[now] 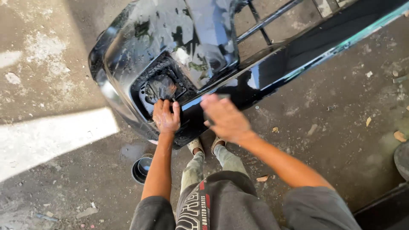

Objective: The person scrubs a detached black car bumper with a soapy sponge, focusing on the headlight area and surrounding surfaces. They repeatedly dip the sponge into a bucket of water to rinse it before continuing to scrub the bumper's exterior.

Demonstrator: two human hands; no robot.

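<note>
On the ground: concrete floor [324,127], dusty, littered with scraps.
Bumper: glossy black car bumper [298,51], wet, running from 9 toward 2 o'clock; likely bulky, stiff, slippery, best gripped by its edges.
Recess: fog-lamp opening [164,87] at 10 o'clock.
Right hand: right hand [226,119] blurred, fingers together, flat on the lower edge.
Left hand: left hand [166,117] spread, fingertips pressing below the opening.
Container: small round pot [141,169] at 7 o'clock.

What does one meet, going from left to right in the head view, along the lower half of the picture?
Sunlit patch on the floor → small round container → left hand → right hand → dry leaf.
</note>
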